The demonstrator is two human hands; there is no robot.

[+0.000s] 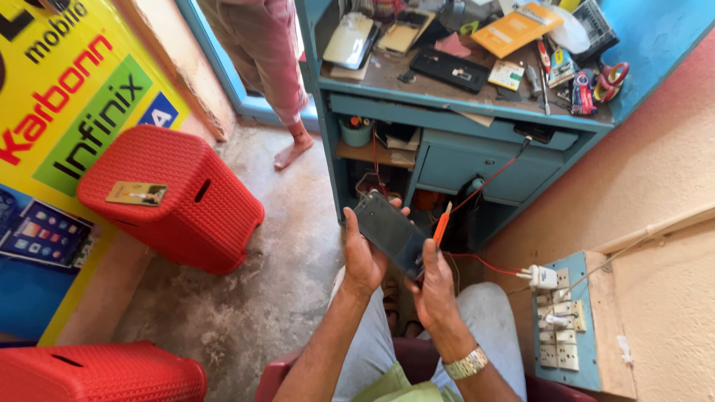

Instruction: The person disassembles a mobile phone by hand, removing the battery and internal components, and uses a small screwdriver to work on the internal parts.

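A dark mobile phone [389,232] is held tilted above my lap, its back side up. My left hand [361,257] grips its left edge from below. My right hand [432,286] supports the phone's lower right corner and also holds a small orange-handled screwdriver [442,224], which points up beside the phone. A metal watch [465,364] is on my right wrist. I sit on a dark red chair, legs in grey trousers.
A blue workbench [462,104] cluttered with tools, phones and boxes stands ahead, a red wire [484,262] running to a wall socket board [560,327] at right. Two red plastic stools [175,193] sit at left, one with a card on top. A barefoot person [264,59] stands in the doorway.
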